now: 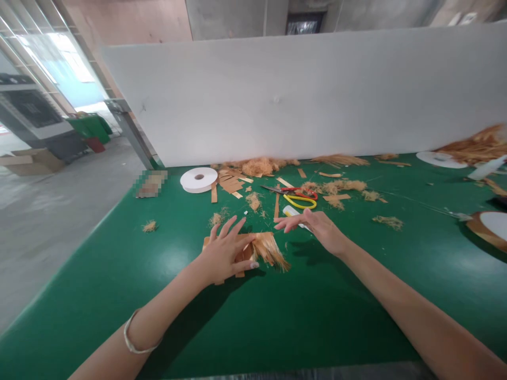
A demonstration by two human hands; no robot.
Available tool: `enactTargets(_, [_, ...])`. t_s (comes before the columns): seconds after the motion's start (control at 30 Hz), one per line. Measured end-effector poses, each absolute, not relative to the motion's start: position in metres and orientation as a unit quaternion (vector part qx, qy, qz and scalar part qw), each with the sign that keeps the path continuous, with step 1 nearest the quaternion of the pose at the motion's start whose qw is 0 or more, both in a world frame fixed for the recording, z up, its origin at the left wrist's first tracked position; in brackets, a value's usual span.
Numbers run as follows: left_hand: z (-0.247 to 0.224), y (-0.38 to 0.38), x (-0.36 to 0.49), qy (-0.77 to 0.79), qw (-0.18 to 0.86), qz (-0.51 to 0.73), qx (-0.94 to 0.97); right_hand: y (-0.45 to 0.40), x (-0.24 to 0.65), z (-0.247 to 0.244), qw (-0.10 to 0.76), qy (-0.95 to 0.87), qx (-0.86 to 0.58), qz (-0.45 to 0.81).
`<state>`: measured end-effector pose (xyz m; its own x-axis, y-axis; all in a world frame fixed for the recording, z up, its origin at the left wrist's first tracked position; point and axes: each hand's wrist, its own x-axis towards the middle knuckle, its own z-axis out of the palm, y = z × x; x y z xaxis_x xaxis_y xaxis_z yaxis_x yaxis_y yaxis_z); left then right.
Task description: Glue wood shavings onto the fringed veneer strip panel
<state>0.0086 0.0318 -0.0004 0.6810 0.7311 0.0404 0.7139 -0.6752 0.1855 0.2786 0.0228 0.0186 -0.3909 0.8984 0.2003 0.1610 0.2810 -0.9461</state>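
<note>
My left hand (225, 254) lies with spread fingers over a small bundle of tan, ribbon-like strips (270, 250) on the green table. The strips fray into loose fibres at their right end, and part of them is hidden under the palm. My right hand (317, 229) hovers to the right of the bundle, fingers stretched out and nothing visible in them. Just beyond it lies a white tube (292, 211), partly covered by the fingers. Scissors (300, 198) with one red and one yellow handle loop rest behind the tube.
A white tape roll (198, 180) sits at the back left. Cut tan strips (230, 182) and fibre tufts (253, 201) are scattered at the back. A white panel (277, 100) borders the far edge. At right are a fibre pile (477, 145) and another roll (489, 229).
</note>
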Motion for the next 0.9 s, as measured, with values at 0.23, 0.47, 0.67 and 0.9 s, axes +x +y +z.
enactTargets(0.23, [-0.001, 0.032, 0.010, 0.400, 0.086, 0.059, 0.911, 0.020, 0.277, 0.023, 0.374, -0.656, -0.314, 0.575])
enactTargets(0.47, [0.004, 0.030, 0.016, 0.355, 0.118, 0.102, 0.922, 0.016, 0.268, 0.023, 0.367, -0.649, -0.296, 0.597])
enactTargets(0.67, [0.014, 0.017, 0.021, 0.362, 0.243, 0.109, 0.893, 0.013, 0.261, 0.022, 0.370, -0.626, -0.263, 0.634])
enactTargets(0.9, [0.008, 0.019, 0.020, 0.298, 0.148, 0.039, 0.942, 0.011, 0.261, 0.020, 0.359, -0.601, -0.258, 0.666])
